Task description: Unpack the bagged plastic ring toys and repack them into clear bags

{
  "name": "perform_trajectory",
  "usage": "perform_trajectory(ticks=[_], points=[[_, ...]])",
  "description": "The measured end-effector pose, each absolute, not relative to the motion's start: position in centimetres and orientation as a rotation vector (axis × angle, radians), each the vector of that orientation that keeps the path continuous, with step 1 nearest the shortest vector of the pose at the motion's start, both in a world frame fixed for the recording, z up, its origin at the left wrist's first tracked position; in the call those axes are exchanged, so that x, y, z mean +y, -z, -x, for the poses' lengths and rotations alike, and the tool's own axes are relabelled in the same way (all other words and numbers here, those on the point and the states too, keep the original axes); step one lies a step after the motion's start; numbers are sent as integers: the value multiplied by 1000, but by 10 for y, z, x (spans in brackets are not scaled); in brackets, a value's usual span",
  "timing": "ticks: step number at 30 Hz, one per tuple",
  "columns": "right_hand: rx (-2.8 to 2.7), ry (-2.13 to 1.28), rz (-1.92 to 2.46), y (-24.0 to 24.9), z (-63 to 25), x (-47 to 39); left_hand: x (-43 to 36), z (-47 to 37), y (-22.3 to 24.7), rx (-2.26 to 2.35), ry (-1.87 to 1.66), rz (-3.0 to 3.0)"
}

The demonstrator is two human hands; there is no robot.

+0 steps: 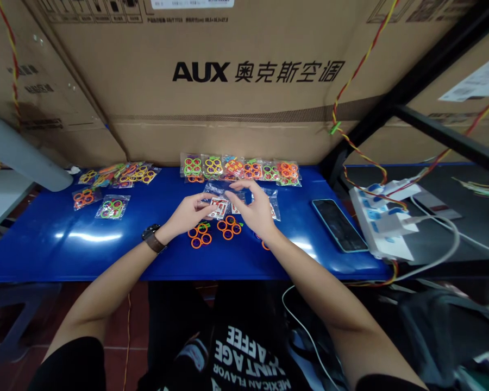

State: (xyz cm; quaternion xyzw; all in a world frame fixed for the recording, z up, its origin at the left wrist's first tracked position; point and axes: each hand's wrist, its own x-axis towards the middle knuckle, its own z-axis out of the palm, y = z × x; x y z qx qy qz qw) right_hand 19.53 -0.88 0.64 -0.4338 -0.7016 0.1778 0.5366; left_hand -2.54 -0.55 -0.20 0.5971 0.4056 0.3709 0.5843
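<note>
My left hand, with a watch on its wrist, pinches the left edge of a clear plastic bag with a printed card. Above a second card in clear plastic is my right hand, thumb and fingers apart, holding nothing I can see. Part of another clear bag shows beyond that hand. Just below the hands lie two clusters of orange plastic rings, one on the left and one in the middle. A third orange piece is mostly hidden by my right wrist.
Several filled bags line the back of the blue table, against a large cardboard box. More bagged rings lie at the left, with two nearer packs. A phone and a power strip with cables occupy the right.
</note>
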Motion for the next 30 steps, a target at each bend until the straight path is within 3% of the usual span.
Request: perform_trajectory(ticks=[10, 16, 20, 26, 30], points=[[-1719, -395, 1032, -3, -196, -7, -6, 26, -5, 1082, -896, -1503], [-1605, -426, 1021, -25, -215, -4, 10, 46, 1, 1331, -867, -1526], [-1718, -699, 1069, -46, -265, 9, 13, 58, 4, 1452, -740, -1614], [-2166, -1509, 1176, -46, -328, 5, 0, 67, -8, 1768, -555, -2132], [-2187, -1580, 1237, -31, -336, -5, -14, 59, -26, 2164, -465, -2368]])
